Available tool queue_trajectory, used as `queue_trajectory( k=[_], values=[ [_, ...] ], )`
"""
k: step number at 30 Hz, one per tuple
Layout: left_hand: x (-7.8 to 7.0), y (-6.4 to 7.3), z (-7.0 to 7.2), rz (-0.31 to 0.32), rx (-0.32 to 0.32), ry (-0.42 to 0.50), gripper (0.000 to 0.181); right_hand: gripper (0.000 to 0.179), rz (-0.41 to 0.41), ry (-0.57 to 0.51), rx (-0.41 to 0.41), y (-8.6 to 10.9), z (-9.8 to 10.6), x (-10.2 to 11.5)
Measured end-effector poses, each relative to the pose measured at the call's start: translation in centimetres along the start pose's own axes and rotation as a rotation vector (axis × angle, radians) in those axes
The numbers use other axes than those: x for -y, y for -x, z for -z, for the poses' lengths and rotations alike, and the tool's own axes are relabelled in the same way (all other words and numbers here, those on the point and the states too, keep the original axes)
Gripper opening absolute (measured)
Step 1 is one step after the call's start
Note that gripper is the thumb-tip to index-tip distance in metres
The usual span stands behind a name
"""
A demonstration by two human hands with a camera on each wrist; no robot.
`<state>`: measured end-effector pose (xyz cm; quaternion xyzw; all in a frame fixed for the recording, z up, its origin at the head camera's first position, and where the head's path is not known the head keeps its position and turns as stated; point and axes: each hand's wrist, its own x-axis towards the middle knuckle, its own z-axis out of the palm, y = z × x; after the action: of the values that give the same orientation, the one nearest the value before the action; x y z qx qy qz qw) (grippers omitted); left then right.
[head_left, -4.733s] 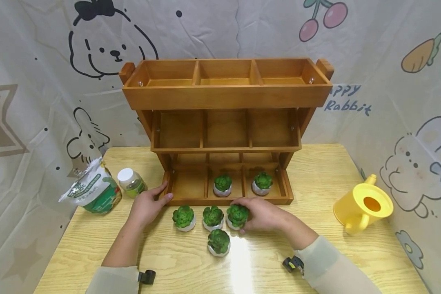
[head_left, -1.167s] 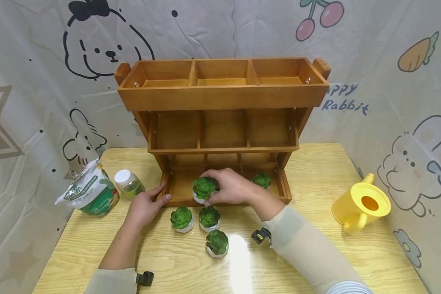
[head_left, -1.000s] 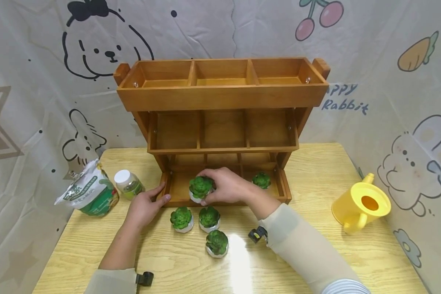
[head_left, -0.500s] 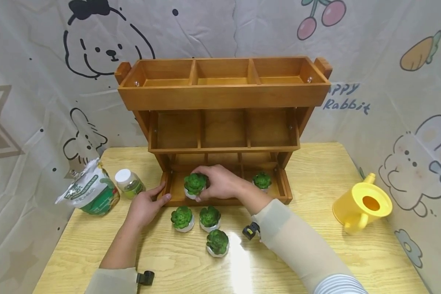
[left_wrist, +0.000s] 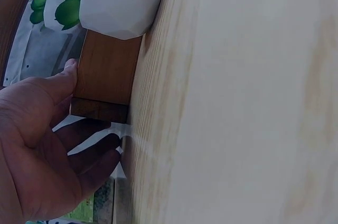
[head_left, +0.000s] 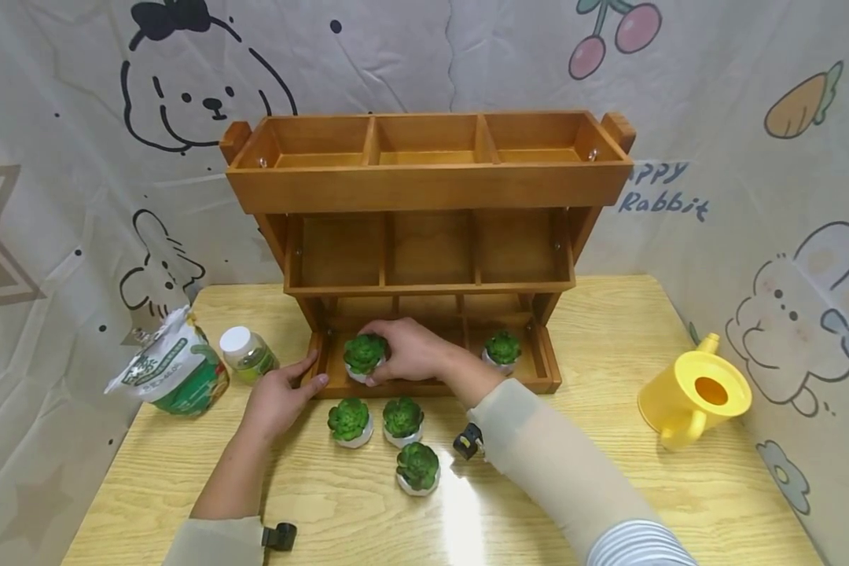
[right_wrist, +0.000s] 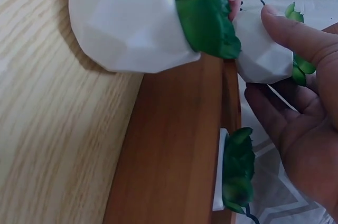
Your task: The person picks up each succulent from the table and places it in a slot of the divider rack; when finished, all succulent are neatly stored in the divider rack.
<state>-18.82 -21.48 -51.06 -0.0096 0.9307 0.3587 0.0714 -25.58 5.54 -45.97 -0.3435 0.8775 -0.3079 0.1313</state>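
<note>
In the head view my right hand (head_left: pixel 416 350) grips a small potted succulent (head_left: pixel 364 354), a green rosette in a white faceted pot, at the bottom tier's left compartment. Thumb and fingers stand on either side of its pot (left_wrist: pixel 54 10) out of the right wrist view's table area; whether its base touches the wood I cannot tell. My left hand (head_left: pixel 277 397) holds the front left corner of the wooden shelf (head_left: pixel 431 189), thumb on the front board (left_wrist: pixel 108 71). Another potted succulent (head_left: pixel 502 350) stands in the right compartment. My right hand hides much of the middle compartment.
Three potted succulents (head_left: pixel 417 465) stand on the table before the shelf. At left are a white-and-green bag (head_left: pixel 177 365) and a lidded jar (head_left: pixel 248 354). A yellow watering can (head_left: pixel 696 393) stands at right. Printed curtains surround the table.
My right hand took a potted succulent from the table and carried it left across the bottom tier to the left compartment. My left hand has stayed at the shelf corner.
</note>
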Motion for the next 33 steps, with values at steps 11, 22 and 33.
queue_trajectory(
  k=[11,22,33],
  values=[
    [0.1,0.0,0.0,-0.002,-0.007,0.017,0.061,0.072,-0.008,0.012,0.015,-1.1,-0.9,-0.1],
    [0.1,0.0,-0.1,0.002,-0.006,0.016,0.062,0.072,-0.033,0.056,0.049,-2.2,-1.9,-0.2],
    [0.1,0.1,-0.1,0.001,-0.003,0.016,0.064,0.069,-0.044,0.051,0.078,-2.9,-2.0,-0.2]
  ],
)
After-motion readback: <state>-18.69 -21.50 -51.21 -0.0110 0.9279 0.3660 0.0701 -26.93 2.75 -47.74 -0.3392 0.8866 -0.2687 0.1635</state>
